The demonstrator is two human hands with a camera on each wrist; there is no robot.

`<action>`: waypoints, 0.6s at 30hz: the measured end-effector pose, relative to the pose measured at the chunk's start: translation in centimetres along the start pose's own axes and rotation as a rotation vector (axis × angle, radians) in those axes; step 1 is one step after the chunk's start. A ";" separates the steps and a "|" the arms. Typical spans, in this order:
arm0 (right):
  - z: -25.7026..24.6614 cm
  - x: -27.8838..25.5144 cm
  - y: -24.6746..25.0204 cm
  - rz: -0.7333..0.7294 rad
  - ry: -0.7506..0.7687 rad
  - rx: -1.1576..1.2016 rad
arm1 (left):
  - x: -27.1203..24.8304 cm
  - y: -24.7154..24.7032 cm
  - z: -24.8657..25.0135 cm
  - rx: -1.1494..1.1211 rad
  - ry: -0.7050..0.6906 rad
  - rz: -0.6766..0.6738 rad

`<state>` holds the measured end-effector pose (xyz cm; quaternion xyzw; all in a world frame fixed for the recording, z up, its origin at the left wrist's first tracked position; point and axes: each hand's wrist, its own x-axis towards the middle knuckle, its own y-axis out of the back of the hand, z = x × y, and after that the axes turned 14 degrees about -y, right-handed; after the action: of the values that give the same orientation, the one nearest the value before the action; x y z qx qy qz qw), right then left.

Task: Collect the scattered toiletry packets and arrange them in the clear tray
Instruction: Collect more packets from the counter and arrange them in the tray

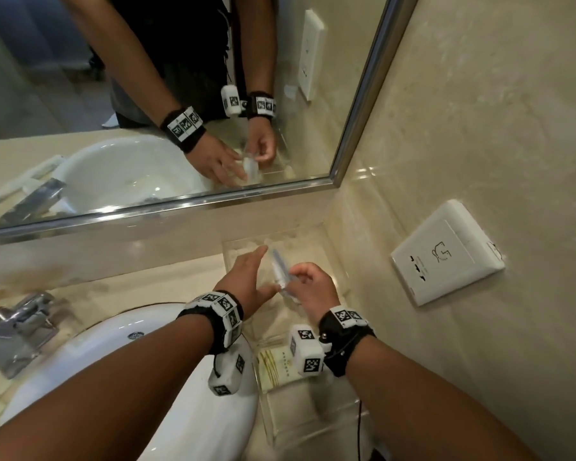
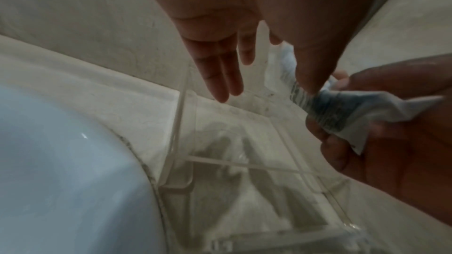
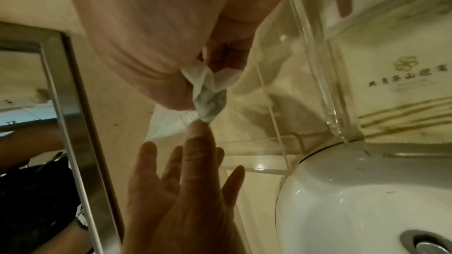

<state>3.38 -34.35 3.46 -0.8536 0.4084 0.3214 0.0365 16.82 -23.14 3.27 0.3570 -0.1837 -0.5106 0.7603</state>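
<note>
My right hand [image 1: 305,277] grips a small crumpled white and clear toiletry packet [image 1: 279,271] just above the far compartment of the clear tray [image 1: 228,257]. In the right wrist view its fingers [image 3: 227,55] curl round the packet [image 3: 210,94]. My left hand [image 1: 260,271] is beside it with straight, spread fingers [image 2: 220,76]. Its thumb tip [image 3: 198,129] touches the packet's lower end. The left wrist view shows the packet [image 2: 337,111] over the tray's dividers [image 2: 244,164]. A cream printed packet [image 1: 280,367] lies in a nearer compartment, partly hidden by my right wrist camera.
The tray sits on a beige counter between a white sink [image 1: 193,410] and the right wall, which carries a white socket plate [image 1: 446,254]. A chrome tap [image 1: 17,327] stands at the left. A framed mirror [image 1: 180,94] runs along the back wall.
</note>
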 end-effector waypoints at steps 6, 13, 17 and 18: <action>0.9 -3.6 1.7 -0.237 -0.132 0.166 | -2.4 0.7 0.9 -0.021 -0.075 -0.052; 2.8 -6.5 2.3 -0.254 -0.195 0.078 | -5.5 0.6 2.0 -0.100 0.013 -0.059; 3.6 -7.7 2.5 -0.228 -0.214 0.136 | -6.7 1.0 3.0 -0.027 0.034 -0.092; 3.7 -8.1 2.7 -0.226 -0.220 0.170 | -6.8 0.8 3.0 -0.031 0.041 -0.096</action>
<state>-4.19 -29.46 5.78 -0.8476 0.3290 0.3708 0.1891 12.61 -17.80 6.51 0.3639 -0.1428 -0.5420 0.7439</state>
